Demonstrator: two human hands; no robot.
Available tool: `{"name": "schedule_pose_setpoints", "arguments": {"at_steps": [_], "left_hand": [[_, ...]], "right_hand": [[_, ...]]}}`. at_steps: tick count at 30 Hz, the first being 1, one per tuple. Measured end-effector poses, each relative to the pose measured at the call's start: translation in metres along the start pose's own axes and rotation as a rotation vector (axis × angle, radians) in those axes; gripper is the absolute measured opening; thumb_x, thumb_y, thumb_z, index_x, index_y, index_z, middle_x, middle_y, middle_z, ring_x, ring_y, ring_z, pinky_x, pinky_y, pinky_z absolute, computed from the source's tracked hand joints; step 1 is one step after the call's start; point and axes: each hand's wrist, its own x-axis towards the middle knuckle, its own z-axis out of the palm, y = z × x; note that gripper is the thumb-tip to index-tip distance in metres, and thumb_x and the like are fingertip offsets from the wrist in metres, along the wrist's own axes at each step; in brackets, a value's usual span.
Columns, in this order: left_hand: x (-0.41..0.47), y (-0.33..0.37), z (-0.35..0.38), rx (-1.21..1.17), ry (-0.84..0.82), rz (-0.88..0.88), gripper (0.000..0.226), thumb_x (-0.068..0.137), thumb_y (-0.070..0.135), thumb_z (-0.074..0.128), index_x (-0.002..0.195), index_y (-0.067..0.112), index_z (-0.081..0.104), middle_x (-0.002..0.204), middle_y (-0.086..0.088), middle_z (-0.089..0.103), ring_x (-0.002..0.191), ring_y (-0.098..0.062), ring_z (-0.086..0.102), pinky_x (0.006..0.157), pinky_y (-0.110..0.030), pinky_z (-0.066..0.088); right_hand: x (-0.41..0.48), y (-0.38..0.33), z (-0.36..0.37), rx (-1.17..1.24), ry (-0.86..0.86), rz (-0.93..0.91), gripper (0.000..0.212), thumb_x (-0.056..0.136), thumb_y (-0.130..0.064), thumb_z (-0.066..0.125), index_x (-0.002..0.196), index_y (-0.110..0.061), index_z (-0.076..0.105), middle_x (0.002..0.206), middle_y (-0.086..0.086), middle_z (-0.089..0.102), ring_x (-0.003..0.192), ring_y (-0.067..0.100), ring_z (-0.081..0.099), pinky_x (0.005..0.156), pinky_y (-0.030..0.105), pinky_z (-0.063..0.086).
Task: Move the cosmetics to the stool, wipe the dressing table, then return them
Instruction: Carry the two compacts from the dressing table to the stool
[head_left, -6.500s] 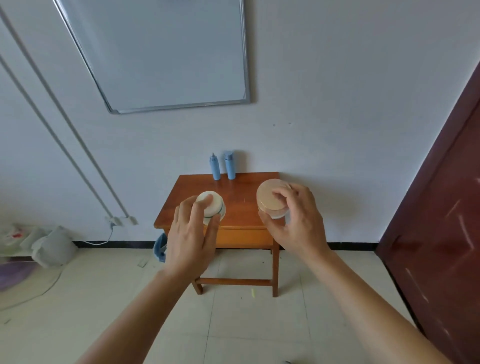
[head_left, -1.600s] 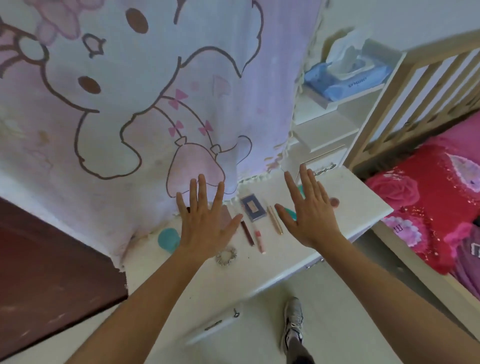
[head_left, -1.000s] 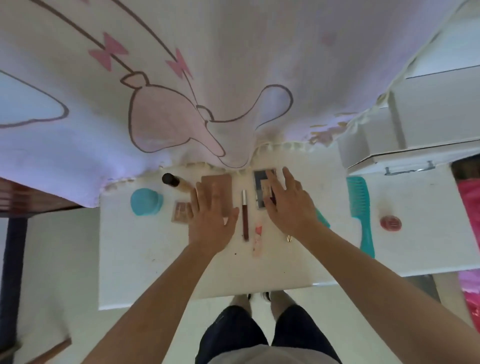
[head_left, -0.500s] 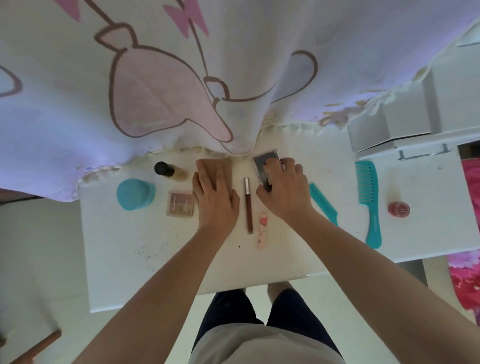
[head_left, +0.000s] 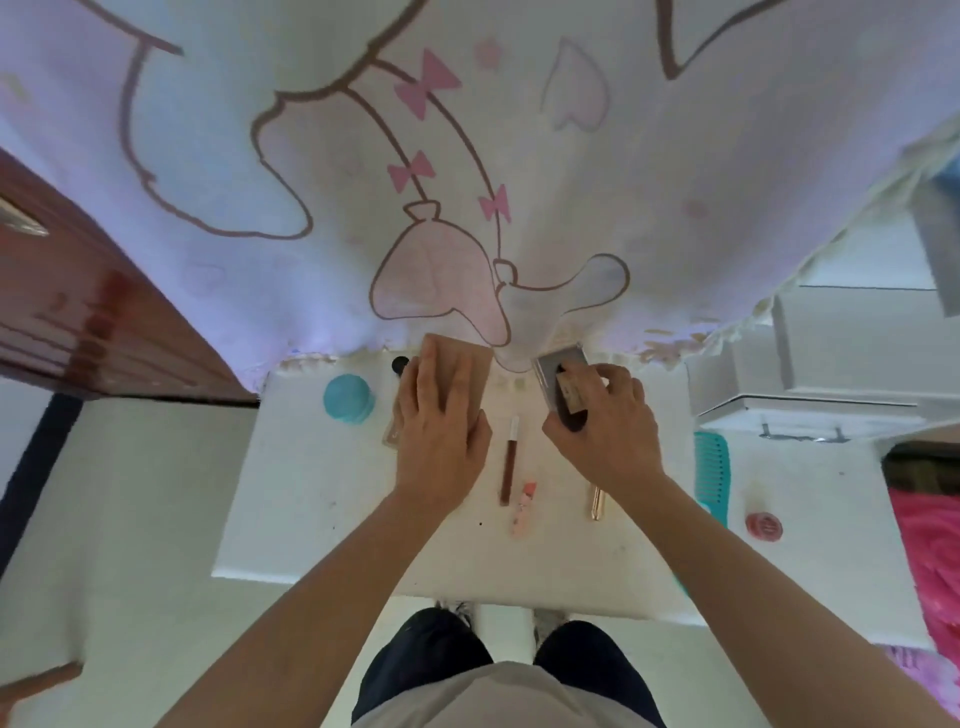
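Two hands on white dressing table (head_left: 322, 509), head view. L hand (head_left: 441, 441): fingers flat, spread over tan palette (head_left: 475, 358) at back edge; grip underneath can't tell. R hand (head_left: 605, 426): fingers curled round silver-edged compact (head_left: 561, 369), front end tilted up. Between hands: brown lip tube (head_left: 509, 462), pink tube (head_left: 522, 509). Teal round case (head_left: 347, 397) left of L hand. Teal comb (head_left: 711, 467), red pot (head_left: 763, 526) w/ gold tube (head_left: 596, 504) to right. Cartoon cloth (head_left: 467, 182) hangs behind.
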Motion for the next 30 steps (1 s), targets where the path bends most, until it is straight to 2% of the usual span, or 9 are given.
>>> {"name": "schedule_pose_setpoints", "arguments": {"at_steps": [6,8,12,15,17,22,27,30], "left_hand": [[-0.070,-0.018,-0.065,0.136,0.257,-0.179,0.055,0.087,0.017,0.061,0.141,0.021,0.050,0.156,-0.026,0.020,0.133,-0.050,0.028,0.104,-0.057,0.031],[-0.096,-0.033,-0.094,0.194,0.319,-0.245,0.051,0.087,0.016,0.061,0.137,0.021,0.054,0.157,-0.025,0.019,0.132,-0.049,0.029,0.103,-0.057,0.032],[-0.154,-0.068,-0.162,0.290,0.467,-0.415,0.046,0.088,0.015,0.059,0.134,0.021,0.055,0.158,-0.022,0.016,0.134,-0.048,0.026,0.101,-0.060,0.034],[-0.211,-0.099,-0.214,0.349,0.593,-0.532,0.050,0.089,0.016,0.061,0.138,0.023,0.052,0.157,-0.022,0.021,0.135,-0.048,0.026,0.099,-0.063,0.036],[-0.259,-0.122,-0.248,0.394,0.658,-0.615,0.051,0.090,0.018,0.060,0.140,0.024,0.049,0.157,-0.020,0.020,0.137,-0.047,0.025,0.099,-0.065,0.036],[-0.404,-0.185,-0.329,0.513,0.808,-0.781,0.053,0.090,0.017,0.060,0.141,0.025,0.049,0.157,-0.020,0.020,0.136,-0.047,0.025,0.100,-0.065,0.036],[-0.543,-0.234,-0.394,0.610,0.835,-0.953,0.052,0.092,0.023,0.058,0.142,0.027,0.046,0.159,-0.017,0.015,0.139,-0.045,0.020,0.102,-0.062,0.032],[-0.608,-0.253,-0.420,0.618,0.863,-1.063,0.053,0.092,0.025,0.058,0.144,0.029,0.044,0.159,-0.016,0.015,0.140,-0.044,0.019,0.100,-0.064,0.036]], "right_hand": [[-0.012,-0.059,0.000,0.116,-0.055,-0.243,0.059,0.074,-0.046,0.062,0.130,-0.033,0.049,0.125,0.002,0.048,0.109,0.028,0.048,0.080,0.041,0.052],[-0.020,-0.096,0.000,0.154,-0.043,-0.350,0.059,0.074,-0.053,0.060,0.129,-0.032,0.051,0.124,0.001,0.049,0.108,0.026,0.048,0.080,0.040,0.053],[-0.047,-0.188,0.002,0.232,-0.019,-0.591,0.053,0.073,-0.041,0.065,0.124,-0.034,0.053,0.122,-0.001,0.050,0.102,0.023,0.051,0.073,0.039,0.054],[-0.081,-0.265,0.009,0.289,-0.022,-0.762,0.049,0.073,-0.042,0.064,0.121,-0.038,0.053,0.122,-0.003,0.050,0.101,0.022,0.051,0.070,0.033,0.052],[-0.112,-0.319,0.019,0.318,-0.019,-0.890,0.049,0.073,-0.042,0.063,0.121,-0.037,0.053,0.119,-0.004,0.049,0.100,0.021,0.050,0.070,0.032,0.050],[-0.220,-0.459,0.053,0.326,-0.042,-1.142,0.057,0.073,-0.045,0.062,0.128,-0.038,0.050,0.119,-0.003,0.046,0.104,0.022,0.049,0.075,0.036,0.053],[-0.340,-0.579,0.086,0.343,-0.062,-1.336,0.058,0.076,-0.043,0.065,0.132,-0.034,0.050,0.122,0.003,0.048,0.103,0.026,0.052,0.071,0.035,0.054],[-0.402,-0.629,0.104,0.342,-0.085,-1.445,0.059,0.078,-0.046,0.063,0.134,-0.033,0.048,0.121,0.006,0.049,0.102,0.028,0.053,0.070,0.035,0.054]]}}
